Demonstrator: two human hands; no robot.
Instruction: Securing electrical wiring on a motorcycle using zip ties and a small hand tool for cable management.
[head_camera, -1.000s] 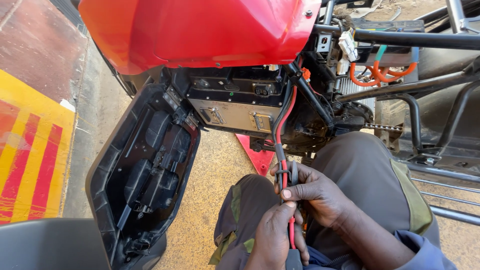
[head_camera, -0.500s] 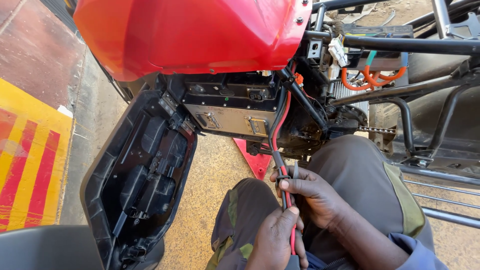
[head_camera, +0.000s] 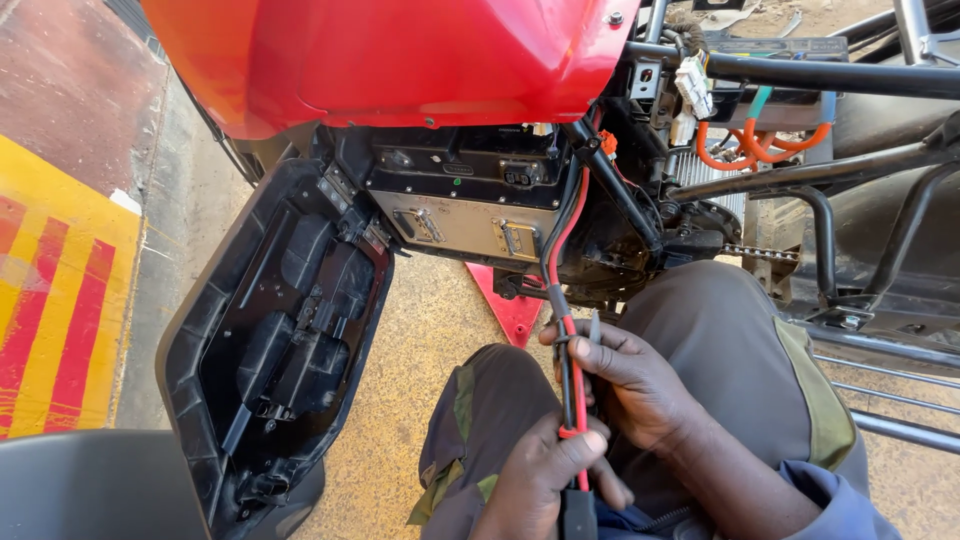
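Floor (head_camera: 420, 330) (left) open; frame tubes (head_camera: 800, 175) block right.

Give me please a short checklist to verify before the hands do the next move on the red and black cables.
1. Left hand grips the red and black cables: ok.
2. Right hand holds them higher up, fingers around: ok.
3. Cables run free up to the battery box, no visible snag: ok.
4. Black connector at the lower end intact: cannot tell, cut off by the picture edge.
5. Open side cover apart from the hands: ok.
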